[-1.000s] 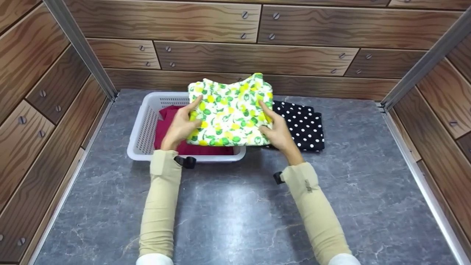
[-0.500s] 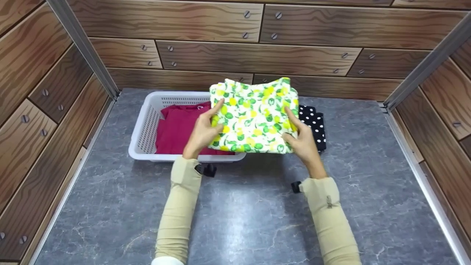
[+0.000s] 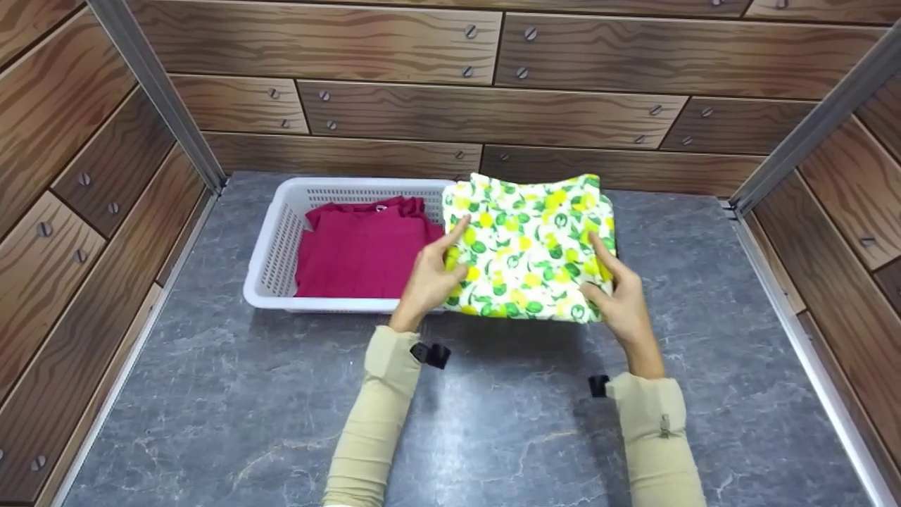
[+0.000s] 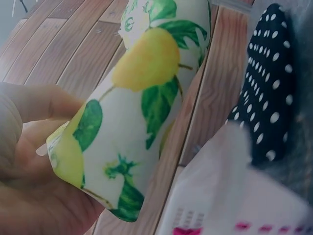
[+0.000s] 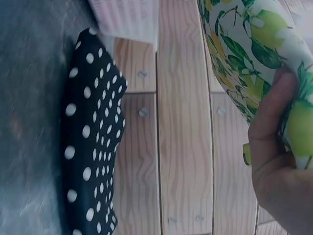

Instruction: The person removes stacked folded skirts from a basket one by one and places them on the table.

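Observation:
A folded white cloth garment (image 3: 528,246) with a yellow lemon and green leaf print is held up between both hands. My left hand (image 3: 431,282) grips its left edge, thumb and index finger over the top face. At the opposite edge my right hand (image 3: 623,303) pinches it the same way. Below it lies a folded black cloth with white dots (image 5: 93,137), seen in both wrist views and hidden by the lemon-print garment in the head view. In the left wrist view the lemon-print garment (image 4: 132,107) is off the surface.
To the left stands a white plastic basket (image 3: 264,260) with a folded dark red garment (image 3: 359,253) inside. Its right end lies behind the lemon-print garment and my left hand. Wood-patterned walls (image 3: 394,113) enclose the grey marbled surface (image 3: 211,394) at the back and sides.
Both hands have carried the lemon-print garment right and toward me, from over the basket to over the dotted cloth. More of the red garment shows; the dotted cloth is now covered in the head view.

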`<action>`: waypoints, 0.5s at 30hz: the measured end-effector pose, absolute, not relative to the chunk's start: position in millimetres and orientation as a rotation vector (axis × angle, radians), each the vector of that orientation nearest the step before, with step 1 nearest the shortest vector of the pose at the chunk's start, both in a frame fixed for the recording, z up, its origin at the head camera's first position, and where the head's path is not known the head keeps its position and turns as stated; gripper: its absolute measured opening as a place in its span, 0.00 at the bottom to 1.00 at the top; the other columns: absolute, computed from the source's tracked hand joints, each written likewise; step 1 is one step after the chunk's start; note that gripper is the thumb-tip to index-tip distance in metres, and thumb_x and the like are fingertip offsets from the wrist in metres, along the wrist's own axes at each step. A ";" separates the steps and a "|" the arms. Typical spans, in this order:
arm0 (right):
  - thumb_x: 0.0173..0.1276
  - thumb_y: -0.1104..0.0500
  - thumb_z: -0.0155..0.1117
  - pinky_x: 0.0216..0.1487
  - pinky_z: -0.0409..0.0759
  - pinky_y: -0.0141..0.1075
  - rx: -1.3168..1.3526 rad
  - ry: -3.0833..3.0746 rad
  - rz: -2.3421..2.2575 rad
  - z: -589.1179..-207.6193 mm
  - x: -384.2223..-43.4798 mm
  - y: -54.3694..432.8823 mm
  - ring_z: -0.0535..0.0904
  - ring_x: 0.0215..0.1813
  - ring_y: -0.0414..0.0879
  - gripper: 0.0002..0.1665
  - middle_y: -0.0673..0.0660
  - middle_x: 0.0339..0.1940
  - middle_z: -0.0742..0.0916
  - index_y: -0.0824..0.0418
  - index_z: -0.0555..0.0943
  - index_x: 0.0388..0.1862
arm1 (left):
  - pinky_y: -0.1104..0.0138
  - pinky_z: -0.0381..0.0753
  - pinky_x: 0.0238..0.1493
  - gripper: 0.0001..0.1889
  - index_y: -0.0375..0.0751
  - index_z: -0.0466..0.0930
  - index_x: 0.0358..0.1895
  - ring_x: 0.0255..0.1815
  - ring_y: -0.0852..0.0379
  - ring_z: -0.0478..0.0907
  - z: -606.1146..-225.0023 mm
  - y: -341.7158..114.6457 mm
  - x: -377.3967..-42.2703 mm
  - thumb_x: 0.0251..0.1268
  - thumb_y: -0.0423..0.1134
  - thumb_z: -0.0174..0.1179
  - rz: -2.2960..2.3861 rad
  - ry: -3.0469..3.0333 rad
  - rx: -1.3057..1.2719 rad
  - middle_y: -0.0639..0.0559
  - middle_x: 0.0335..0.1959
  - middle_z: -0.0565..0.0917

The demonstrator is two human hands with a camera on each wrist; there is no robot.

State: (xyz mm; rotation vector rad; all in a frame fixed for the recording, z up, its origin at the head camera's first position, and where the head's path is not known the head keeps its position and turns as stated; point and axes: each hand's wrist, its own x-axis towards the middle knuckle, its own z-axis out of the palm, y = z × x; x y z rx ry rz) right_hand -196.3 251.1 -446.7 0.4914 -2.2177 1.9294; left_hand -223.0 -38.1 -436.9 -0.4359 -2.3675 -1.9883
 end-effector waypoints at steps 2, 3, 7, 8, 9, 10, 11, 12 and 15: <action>0.65 0.79 0.55 0.38 0.78 0.24 0.491 -2.223 1.930 -450.0 -191.8 257.1 0.65 0.71 0.32 0.41 0.63 0.79 0.59 0.65 0.58 0.76 | 0.75 0.65 0.18 0.39 0.49 0.63 0.74 0.15 0.65 0.54 -440.4 -32.4 -220.2 0.56 0.20 0.54 -1.976 -2.371 -0.450 0.47 0.74 0.66; 0.65 0.79 0.55 0.39 0.79 0.24 0.485 -2.219 1.941 -451.6 -189.7 259.8 0.67 0.70 0.32 0.41 0.63 0.80 0.59 0.64 0.58 0.76 | 0.75 0.66 0.18 0.39 0.49 0.62 0.74 0.16 0.65 0.57 -441.9 -29.6 -218.8 0.56 0.20 0.54 -1.976 -2.376 -0.454 0.47 0.74 0.65; 0.67 0.79 0.54 0.39 0.82 0.26 0.466 -2.193 2.013 -457.1 -181.8 269.9 0.77 0.62 0.38 0.41 0.62 0.80 0.58 0.61 0.58 0.77 | 0.75 0.63 0.18 0.39 0.51 0.61 0.74 0.16 0.63 0.56 -444.4 -19.9 -212.4 0.58 0.21 0.54 -1.958 -2.431 -0.457 0.49 0.75 0.64; 0.67 0.79 0.53 0.38 0.82 0.26 0.459 -2.188 2.028 -458.1 -180.1 271.9 0.79 0.59 0.39 0.41 0.62 0.80 0.58 0.60 0.59 0.77 | 0.74 0.62 0.18 0.39 0.52 0.61 0.75 0.15 0.64 0.55 -444.4 -17.8 -211.0 0.59 0.21 0.54 -1.954 -2.445 -0.453 0.50 0.75 0.64; 0.67 0.79 0.53 0.38 0.82 0.26 0.462 -2.190 2.024 -459.1 -178.7 273.7 0.78 0.61 0.39 0.41 0.62 0.80 0.57 0.61 0.58 0.77 | 0.74 0.61 0.18 0.39 0.53 0.61 0.75 0.13 0.62 0.51 -444.2 -16.0 -209.5 0.59 0.22 0.54 -1.952 -2.458 -0.452 0.51 0.75 0.64; 0.67 0.79 0.53 0.37 0.81 0.26 0.464 -2.182 2.033 -460.2 -177.4 275.5 0.77 0.62 0.39 0.41 0.63 0.80 0.57 0.61 0.58 0.77 | 0.74 0.60 0.17 0.39 0.53 0.61 0.75 0.12 0.62 0.48 -443.9 -14.5 -208.1 0.60 0.22 0.54 -1.948 -2.466 -0.459 0.51 0.75 0.64; 0.66 0.79 0.53 0.37 0.80 0.26 0.466 -2.178 2.034 -461.1 -176.2 277.0 0.75 0.64 0.38 0.41 0.63 0.80 0.57 0.61 0.58 0.77 | 0.74 0.59 0.17 0.39 0.54 0.61 0.75 0.12 0.62 0.47 -443.9 -13.1 -207.1 0.60 0.22 0.54 -1.936 -2.478 -0.465 0.52 0.75 0.64; 0.66 0.79 0.53 0.36 0.79 0.26 0.471 -2.175 2.030 -461.9 -175.0 278.3 0.72 0.67 0.36 0.41 0.63 0.80 0.56 0.62 0.58 0.77 | 0.74 0.59 0.17 0.39 0.54 0.61 0.75 0.11 0.63 0.47 -443.8 -11.8 -206.3 0.60 0.22 0.54 -1.933 -2.480 -0.473 0.52 0.75 0.64; 0.67 0.79 0.53 0.34 0.77 0.26 0.473 -2.157 2.042 -463.8 -172.1 281.2 0.72 0.66 0.35 0.41 0.64 0.80 0.55 0.63 0.58 0.77 | 0.73 0.57 0.17 0.39 0.56 0.60 0.75 0.10 0.64 0.47 -444.4 -8.9 -204.4 0.61 0.21 0.53 -1.939 -2.475 -0.500 0.53 0.76 0.64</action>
